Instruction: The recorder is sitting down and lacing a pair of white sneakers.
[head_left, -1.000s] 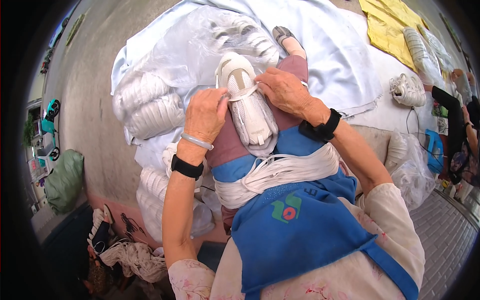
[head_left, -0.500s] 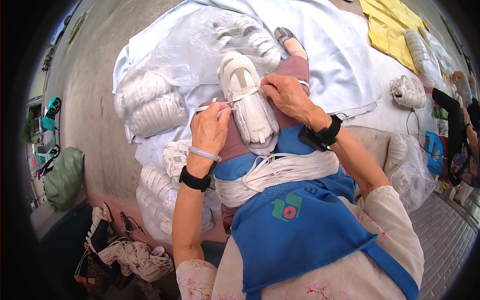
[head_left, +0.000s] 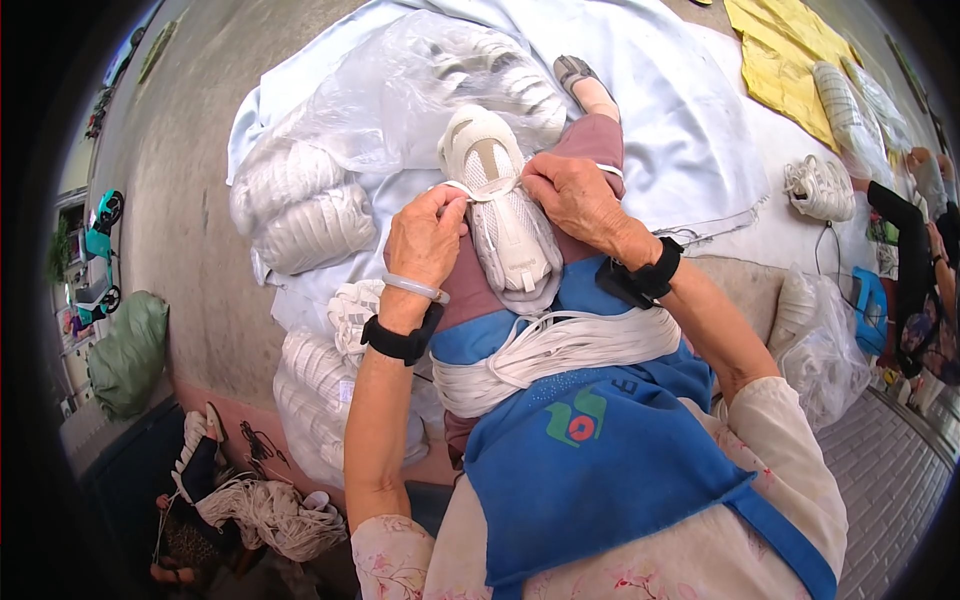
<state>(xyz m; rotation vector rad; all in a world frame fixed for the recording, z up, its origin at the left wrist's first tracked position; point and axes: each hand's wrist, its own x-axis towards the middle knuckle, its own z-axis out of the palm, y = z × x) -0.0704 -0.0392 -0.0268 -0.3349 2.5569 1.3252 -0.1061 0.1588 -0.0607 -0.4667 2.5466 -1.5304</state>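
Note:
A white sneaker rests between my thighs with its toe pointing away from me. Across its tongue runs a white shoelace, drawn out to both sides. My left hand pinches the lace on the shoe's left, close to the upper. On the other side, my right hand has its fingers closed on the lace against the shoe's edge. A thick bundle of white laces lies over my lap on the blue apron.
Clear plastic bags of white shoes lie on a pale cloth ahead and to my left. More bagged shoes sit by my left arm. One white shoe stands at the right, near another person's arm. A lace heap is lower left.
My left hand has moved slightly up and toward the shoe, and the lace end that stuck out on its left is now drawn in. My right hand has hardly moved.

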